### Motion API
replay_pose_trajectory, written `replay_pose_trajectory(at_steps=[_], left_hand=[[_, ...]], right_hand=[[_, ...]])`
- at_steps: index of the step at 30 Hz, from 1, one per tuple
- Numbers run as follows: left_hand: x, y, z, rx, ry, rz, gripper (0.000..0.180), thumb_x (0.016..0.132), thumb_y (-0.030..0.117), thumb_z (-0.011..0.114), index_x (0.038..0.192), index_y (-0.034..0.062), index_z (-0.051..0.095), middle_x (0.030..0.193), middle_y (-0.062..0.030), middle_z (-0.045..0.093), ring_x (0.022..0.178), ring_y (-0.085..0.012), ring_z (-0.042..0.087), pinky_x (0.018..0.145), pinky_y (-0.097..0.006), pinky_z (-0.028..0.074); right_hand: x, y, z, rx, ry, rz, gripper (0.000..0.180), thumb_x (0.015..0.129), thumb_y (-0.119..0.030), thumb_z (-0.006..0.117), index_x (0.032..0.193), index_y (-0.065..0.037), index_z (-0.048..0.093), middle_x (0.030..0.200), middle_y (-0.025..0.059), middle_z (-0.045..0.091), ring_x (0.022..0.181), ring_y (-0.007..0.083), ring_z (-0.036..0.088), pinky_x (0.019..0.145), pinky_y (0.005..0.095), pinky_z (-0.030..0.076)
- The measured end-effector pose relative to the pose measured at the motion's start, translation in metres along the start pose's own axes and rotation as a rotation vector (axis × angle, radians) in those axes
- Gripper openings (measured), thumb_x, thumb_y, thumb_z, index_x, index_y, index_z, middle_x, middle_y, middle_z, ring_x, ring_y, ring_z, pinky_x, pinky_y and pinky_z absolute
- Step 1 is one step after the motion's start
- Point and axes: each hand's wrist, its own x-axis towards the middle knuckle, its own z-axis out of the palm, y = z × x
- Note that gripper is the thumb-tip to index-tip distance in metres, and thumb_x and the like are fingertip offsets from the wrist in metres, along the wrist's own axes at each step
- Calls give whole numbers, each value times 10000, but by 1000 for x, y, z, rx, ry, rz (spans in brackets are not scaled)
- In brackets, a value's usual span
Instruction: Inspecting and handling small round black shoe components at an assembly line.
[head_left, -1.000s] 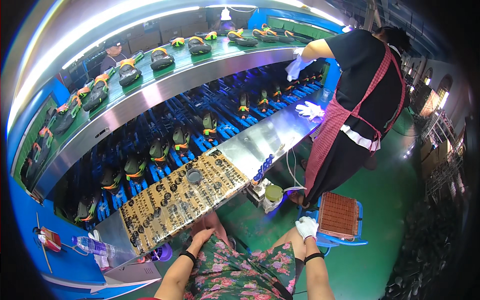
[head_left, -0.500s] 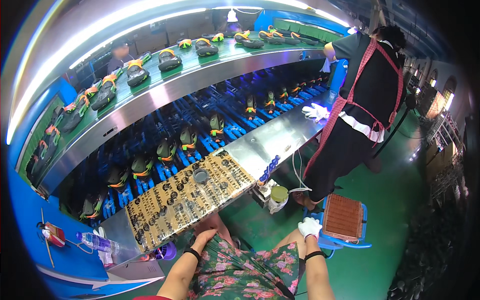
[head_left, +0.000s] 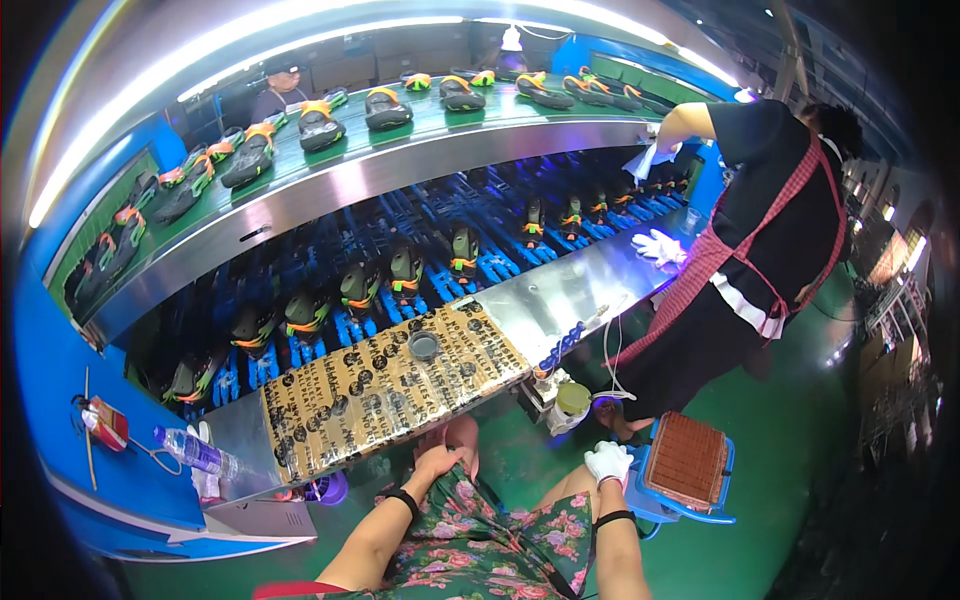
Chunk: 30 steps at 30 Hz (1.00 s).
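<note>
One floral cloth (head_left: 470, 530) covers the person's lap. The bare left hand (head_left: 440, 462) lies at its edge by the left knee, fingers bent; I cannot tell whether they pinch the cloth. The right hand (head_left: 608, 462), in a white glove, rests on the right thigh; I cannot tell whether its fingers are spread or pressed together. Just beside it stands a blue chair (head_left: 655, 505) with a brown mat (head_left: 688, 460). Ahead, cardboard (head_left: 340, 405) covers part of the metal desk (head_left: 550, 290), with a round dark dish (head_left: 423, 346) on top. Beyond are shoes (head_left: 359, 288) in a row, a co-worker in a checked apron (head_left: 705, 265), and more shoes on a green belt (head_left: 425, 117).
</note>
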Motion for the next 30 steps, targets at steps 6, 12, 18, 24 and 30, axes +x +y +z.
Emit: replay_pose_trajectory(at_steps=[6,12,18,24,30], left_hand=[[0,-82,-1,-105,-66,-174,662,814,634,626,1204,110,732,1312,-177,669,1215,-368,628,997,-463,497],[-7,-94,-11,-91,-37,-205,657,787,639,674,1216,144,711,1264,-142,693,1208,-337,623,1010,-434,490],[-6,-64,1,-663,-179,-253,897,852,634,704,1459,7,495,1471,-212,537,1367,-301,515,1123,-385,409],[1,-61,-4,-730,-338,-310,1168,815,649,747,1590,-36,204,1576,-228,405,1451,-284,421,1178,-348,353],[-13,-133,2,-818,-212,-325,701,925,484,723,1348,-38,524,1163,-154,721,1088,-234,683,922,-350,527]], right_hand=[[-11,33,-4,46,-43,93,397,805,-383,582,1034,-123,776,1214,113,703,1208,347,588,1014,541,433],[-12,73,2,62,-141,156,393,800,-400,606,1033,-139,787,1240,154,690,1209,365,599,986,529,473],[-3,26,2,-8,-42,37,374,803,-415,631,1012,-153,795,1224,125,700,1162,353,628,980,496,489],[-3,11,3,-71,-32,-12,369,796,-404,620,1002,-144,782,1190,109,700,1157,343,614,947,497,489],[-4,47,10,-51,-71,68,381,791,-408,610,1007,-150,790,1185,142,711,1128,359,645,929,512,511]])
